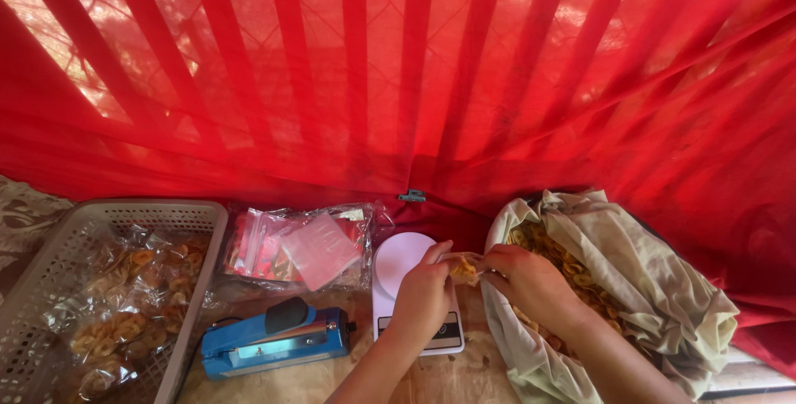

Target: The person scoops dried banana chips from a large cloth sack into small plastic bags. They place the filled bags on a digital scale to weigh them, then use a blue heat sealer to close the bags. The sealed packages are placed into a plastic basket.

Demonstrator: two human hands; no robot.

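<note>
My left hand (423, 296) holds a small clear bag of yellow chips (464, 269) over the white kitchen scale (400, 256). My right hand (531, 281) pinches the same bag's right side, just above the big cloth-lined sack of yellow chips (655, 288) at the right. Both forearms come in from the bottom edge.
A blue heat sealer (278, 339) lies left of the scale. Behind it sits a pile of empty clear and pink packets (303, 246). A grey plastic basket (50, 275) at the left holds several filled chip bags. A red curtain (398, 72) hangs across the back.
</note>
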